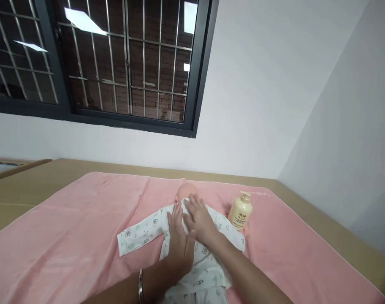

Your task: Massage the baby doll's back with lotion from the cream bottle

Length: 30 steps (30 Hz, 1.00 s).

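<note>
A baby doll (186, 191) with a smooth bald head lies on a pink blanket. It wears a white printed top (145, 230) whose long sleeves reach out to both sides; no doll hands show at the cuffs. My left hand (180, 242), a silver bangle (140, 286) at its wrist, is over the chest with fingers stretched towards the head. Beside it my right hand (199, 221) is over the upper chest near the neck, fingers apart and slightly blurred. Neither hand grips anything. Between them they hide the doll's chest and the lower part of its head.
Right of the doll, a cream pump bottle (241, 212) leans on the pink blanket (294, 245) by the sleeve. A wooden tabletop (43, 179) shows around the blanket. Behind it rise a white wall (249, 97) and a dark-framed barred window (192, 84).
</note>
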Each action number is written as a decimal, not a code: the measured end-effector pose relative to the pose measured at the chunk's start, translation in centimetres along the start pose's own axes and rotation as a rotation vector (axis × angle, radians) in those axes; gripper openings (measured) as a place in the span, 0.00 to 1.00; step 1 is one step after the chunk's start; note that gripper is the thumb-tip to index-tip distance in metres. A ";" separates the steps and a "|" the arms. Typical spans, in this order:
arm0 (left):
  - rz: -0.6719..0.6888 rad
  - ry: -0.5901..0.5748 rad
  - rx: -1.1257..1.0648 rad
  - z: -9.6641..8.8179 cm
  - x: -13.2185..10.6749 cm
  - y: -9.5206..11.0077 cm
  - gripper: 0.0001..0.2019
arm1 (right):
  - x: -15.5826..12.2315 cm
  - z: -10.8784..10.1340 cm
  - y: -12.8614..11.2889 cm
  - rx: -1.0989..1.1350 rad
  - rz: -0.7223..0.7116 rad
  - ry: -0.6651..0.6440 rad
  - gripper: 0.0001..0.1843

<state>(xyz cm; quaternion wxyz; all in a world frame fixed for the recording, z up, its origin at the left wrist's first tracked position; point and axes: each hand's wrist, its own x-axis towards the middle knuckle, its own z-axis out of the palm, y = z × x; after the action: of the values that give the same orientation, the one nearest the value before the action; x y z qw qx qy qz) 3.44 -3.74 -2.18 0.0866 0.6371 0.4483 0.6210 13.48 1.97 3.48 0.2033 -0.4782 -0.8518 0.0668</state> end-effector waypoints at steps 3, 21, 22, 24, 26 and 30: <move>0.081 0.015 0.049 -0.2 -0.4 -0.2 0.31 | -1.5 0.8 -0.3 -0.080 -0.156 -0.092 0.33; 0.336 -0.046 0.181 -0.8 -0.6 -0.6 0.33 | -1.8 -1.3 2.2 0.013 -0.221 -0.119 0.24; 0.355 -0.038 0.175 -0.9 -0.6 -0.4 0.33 | -1.3 -1.4 2.7 0.021 -0.118 -0.095 0.26; 0.364 -0.031 0.167 -1.0 -0.6 -0.2 0.33 | 0.1 -0.9 3.2 -0.009 0.087 -0.062 0.32; 0.334 -0.037 0.174 -1.0 -0.4 -0.1 0.33 | 0.8 -0.1 2.7 -0.081 0.142 -0.066 0.33; 0.295 -0.076 0.206 -0.9 -0.3 -0.3 0.32 | -1.2 0.6 0.9 -0.111 -0.157 -0.086 0.30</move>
<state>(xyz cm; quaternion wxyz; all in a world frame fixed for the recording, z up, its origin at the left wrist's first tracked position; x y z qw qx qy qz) 2.58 -4.16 -2.35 -0.0542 0.7244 0.4075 0.5534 14.52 1.54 2.36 0.1446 -0.4172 -0.8969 0.0238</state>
